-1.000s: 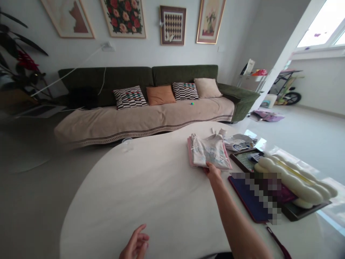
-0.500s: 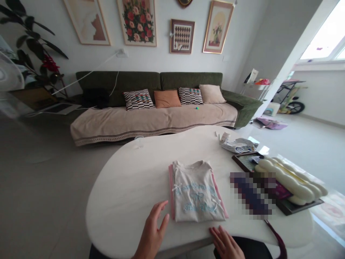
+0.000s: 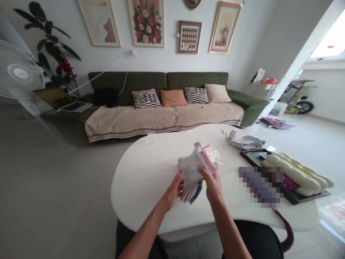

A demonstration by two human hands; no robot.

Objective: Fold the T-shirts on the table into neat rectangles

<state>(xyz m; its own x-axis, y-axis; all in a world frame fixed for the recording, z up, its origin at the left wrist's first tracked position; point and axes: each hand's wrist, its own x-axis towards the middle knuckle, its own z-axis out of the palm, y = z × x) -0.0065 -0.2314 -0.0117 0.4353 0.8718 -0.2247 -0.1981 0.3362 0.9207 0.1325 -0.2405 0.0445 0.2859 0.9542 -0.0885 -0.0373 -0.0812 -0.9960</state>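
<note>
A bunched pile of clothes is held up over the white table point(image 3: 140, 194) between my two hands. Its outer piece is a pale grey T-shirt point(image 3: 191, 166), and pink fabric point(image 3: 209, 157) with striped folds sticks out at the upper right. Striped folds and a dark blue patch show at the underside. My left hand point(image 3: 173, 192) grips the lower left side, its fingers partly hidden behind the cloth. My right hand point(image 3: 212, 181) closes on the right side, thumb pressed across the front of the grey T-shirt.
On the table's right, a dark tray point(image 3: 246, 157) carries a cream puffy cushion-like item point(image 3: 293, 172). A blurred-out item point(image 3: 260, 187) with a dark strap point(image 3: 288, 235) lies nearer. Crumpled plastic packaging point(image 3: 248, 142) sits behind. A sofa point(image 3: 164, 117) stands beyond; a fan point(image 3: 20, 72) is at left.
The T-shirts lay folded flat on the table, with both my hands apart from them. Now both hands hold them lifted and bunched. The view has shifted slightly left.
</note>
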